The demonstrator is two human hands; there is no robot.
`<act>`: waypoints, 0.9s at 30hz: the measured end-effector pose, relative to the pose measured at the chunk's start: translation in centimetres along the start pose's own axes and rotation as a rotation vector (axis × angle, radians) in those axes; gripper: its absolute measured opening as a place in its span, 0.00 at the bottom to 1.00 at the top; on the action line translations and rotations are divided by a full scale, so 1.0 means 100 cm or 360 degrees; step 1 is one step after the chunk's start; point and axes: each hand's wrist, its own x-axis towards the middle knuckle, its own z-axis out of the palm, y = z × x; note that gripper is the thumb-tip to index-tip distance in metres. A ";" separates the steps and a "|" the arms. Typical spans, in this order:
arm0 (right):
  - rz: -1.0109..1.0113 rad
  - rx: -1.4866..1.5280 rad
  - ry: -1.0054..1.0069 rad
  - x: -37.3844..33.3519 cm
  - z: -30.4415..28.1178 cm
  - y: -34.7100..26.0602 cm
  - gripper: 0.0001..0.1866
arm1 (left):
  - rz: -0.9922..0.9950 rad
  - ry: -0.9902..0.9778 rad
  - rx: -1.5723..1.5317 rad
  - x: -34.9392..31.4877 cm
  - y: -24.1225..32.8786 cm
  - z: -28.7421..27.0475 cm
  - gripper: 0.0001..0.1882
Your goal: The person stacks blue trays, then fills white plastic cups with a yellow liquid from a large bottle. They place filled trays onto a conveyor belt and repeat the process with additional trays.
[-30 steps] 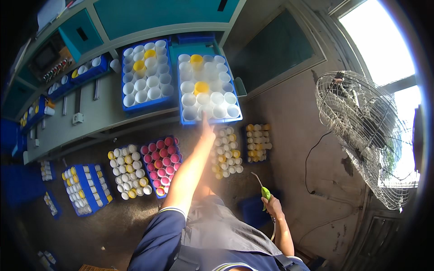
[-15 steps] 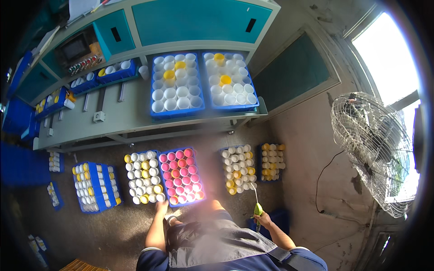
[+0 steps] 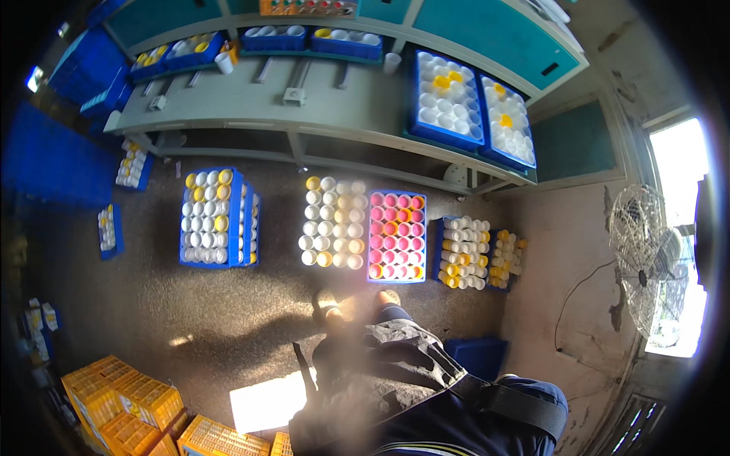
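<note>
Neither of my hands shows; only a dark blue sleeve (image 3: 544, 391) and my dark grey apron (image 3: 403, 342) come up from the lower edge. Right ahead of my feet, a blue crate (image 3: 370, 235) holds rows of cups with pink insides (image 3: 391, 243). Against its left side stands a batch of white and yellow cups (image 3: 327, 228). On its right is another crate of white and yellow cups (image 3: 465, 251), with a further stack of cups (image 3: 505, 258) beyond it.
Farther left stand stacked blue crates of cups (image 3: 234, 216). A long grey bench (image 3: 251, 106) bears more crates, including a blue crate of cups (image 3: 449, 140). Orange crates (image 3: 152, 399) fill the lower left, a blue bin (image 3: 479, 357) stands on my right, and a fan (image 3: 642, 258) is by the window.
My view has swung left, so the crates and bench sit farther right. Both hands have left the picture, along with the green-handled tool my right hand held.
</note>
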 end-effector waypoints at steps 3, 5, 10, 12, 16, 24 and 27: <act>-0.0108 -0.0252 -0.0041 0.035 -0.014 -0.032 0.16 | -0.0049 0.0010 -0.0147 -0.001 -0.014 -0.011 0.24; -0.0277 -0.0537 -0.0059 0.070 -0.030 -0.066 0.17 | -0.0076 0.0010 -0.0204 0.001 -0.017 -0.016 0.23; -0.1104 -0.1529 0.0326 0.151 -0.081 -0.258 0.21 | -0.0078 0.0004 -0.0229 0.017 -0.001 -0.042 0.23; -0.1133 -0.0792 0.0495 0.159 -0.098 -0.373 0.20 | -0.0061 0.0008 -0.0233 0.029 0.015 -0.059 0.23; -0.1680 -0.0597 0.0885 0.126 -0.129 -0.615 0.23 | 0.0001 0.0073 -0.0265 0.062 0.064 -0.105 0.22; -0.1745 -0.0247 0.1455 0.050 -0.218 -1.002 0.36 | -0.0030 0.0213 -0.0308 0.128 0.179 -0.223 0.22; -0.1605 -0.0228 0.1529 0.063 -0.239 -1.076 0.35 | -0.0136 0.0282 -0.0355 0.131 0.195 -0.268 0.22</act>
